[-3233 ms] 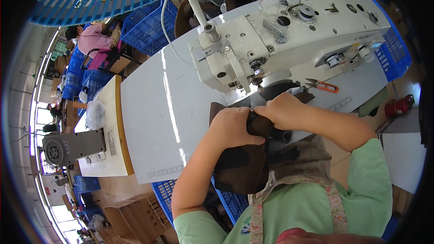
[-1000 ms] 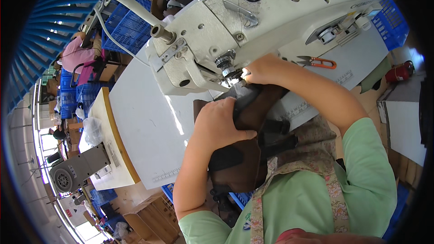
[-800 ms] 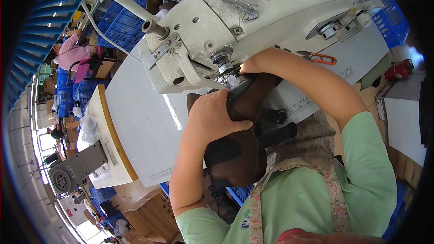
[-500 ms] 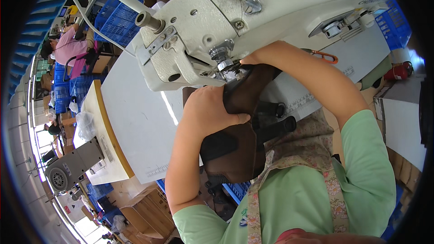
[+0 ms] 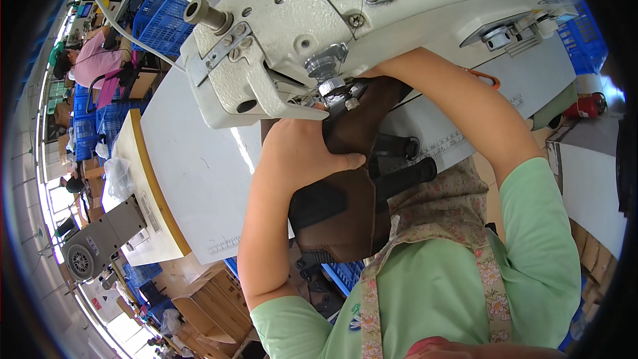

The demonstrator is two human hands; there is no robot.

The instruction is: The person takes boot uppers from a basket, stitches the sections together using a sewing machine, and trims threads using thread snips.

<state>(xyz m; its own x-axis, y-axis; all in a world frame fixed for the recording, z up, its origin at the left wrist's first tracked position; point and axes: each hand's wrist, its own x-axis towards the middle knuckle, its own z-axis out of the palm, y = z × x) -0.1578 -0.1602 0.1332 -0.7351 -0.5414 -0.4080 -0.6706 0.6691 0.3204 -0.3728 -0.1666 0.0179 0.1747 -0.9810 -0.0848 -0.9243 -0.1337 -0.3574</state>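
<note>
A brown and black fabric piece (image 5: 349,203), with a ribbed lower edge, hangs over the near side of the sewing machine's bed. Its upper part runs up under the head of a white sewing machine (image 5: 266,46). My left hand (image 5: 299,149) grips the piece from the left, thumb stretched across the brown fabric, fingertips partly covered by the machine head. My right hand (image 5: 383,70) reaches round to the far side of the piece beside the needle area; its fingers are hidden behind the machine head. Two black strap-like parts (image 5: 415,176) stick out on the piece's right.
A grey-white tabletop (image 5: 193,159) with a printed ruler edge surrounds the machine. Orange-handled scissors (image 5: 488,78) lie behind my right forearm. Blue crates (image 5: 159,20) stand far left, near a person in pink (image 5: 96,63). An open cardboard box (image 5: 212,306) sits lower left.
The view has shifted slightly, so the machine appears a little lower left. My right hand has moved further behind the machine head. My left hand keeps its hold on the fabric piece.
</note>
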